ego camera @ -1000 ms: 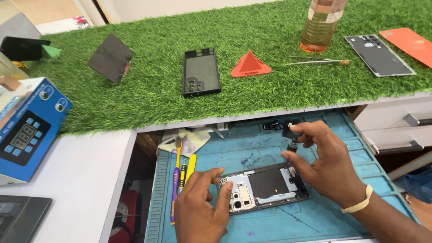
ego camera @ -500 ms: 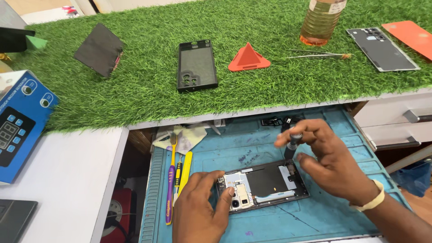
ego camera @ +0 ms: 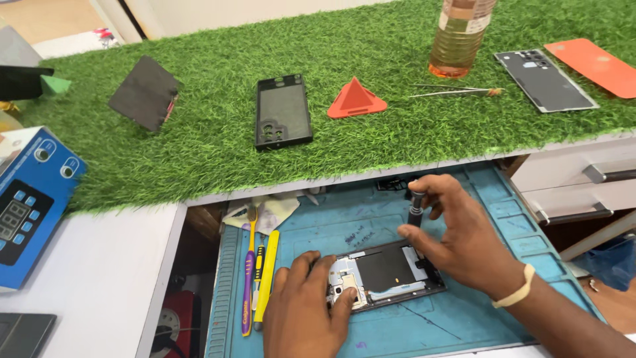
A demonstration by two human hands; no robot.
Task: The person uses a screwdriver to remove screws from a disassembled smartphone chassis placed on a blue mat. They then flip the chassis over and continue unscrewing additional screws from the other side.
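While my left hand (ego camera: pixel 306 308) presses flat on the opened black smartphone (ego camera: pixel 387 273), my right hand (ego camera: pixel 464 235) pinches a small dark screwdriver (ego camera: pixel 416 207) above it; a slip could gouge the board.

Two hands low in view, close together.
The left hand (ego camera: pixel 306 306) lies palm down, fingers spread and flat, thumb tucked to its right. The right hand (ego camera: pixel 464 235) is arched, wrist raised, thumb and fingertips pinched upward, a pale band round the wrist.
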